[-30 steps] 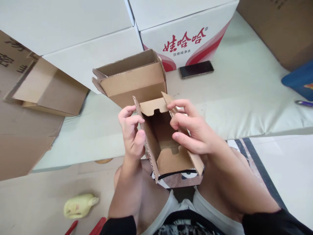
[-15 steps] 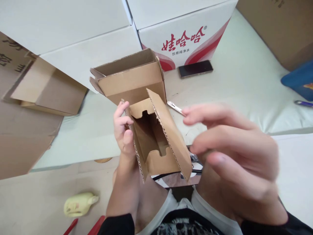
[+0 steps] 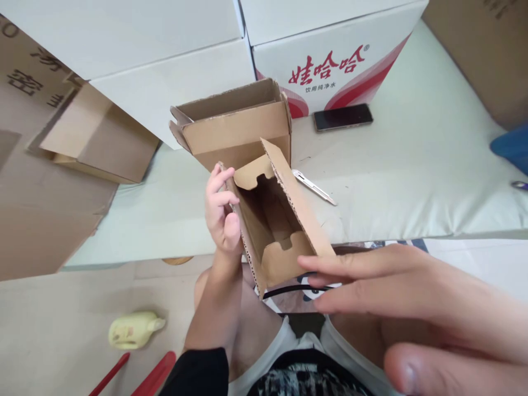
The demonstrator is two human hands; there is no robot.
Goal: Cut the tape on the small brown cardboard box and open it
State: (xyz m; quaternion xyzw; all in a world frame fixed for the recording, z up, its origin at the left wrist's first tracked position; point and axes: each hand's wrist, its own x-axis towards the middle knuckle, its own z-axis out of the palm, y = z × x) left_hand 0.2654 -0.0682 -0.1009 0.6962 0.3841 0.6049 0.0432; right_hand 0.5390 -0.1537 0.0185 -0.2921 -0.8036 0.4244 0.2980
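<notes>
The open box (image 3: 272,220) stands over the person's lap, in front of the surface (image 3: 416,181). The left hand (image 3: 223,217) is half curled, its fingertips at the box's left flap; how tightly it grips, I cannot tell. The right hand (image 3: 412,297) is spread wide with nothing in it, near the right flap (image 3: 301,198). I can't tell if it touches.

If the left hand lets it lean, the open box could tip. A hard push might bend or rip the right flap. A thin knife (image 3: 314,188) lies just right of the open box, and a finger could get cut if its blade is out.

Inside the open box I see only brown card, dark at the bottom. Behind it stands a second brown box (image 3: 239,129), open on top, bottom hidden. The white box (image 3: 334,71) further back shows only its outside.
</notes>
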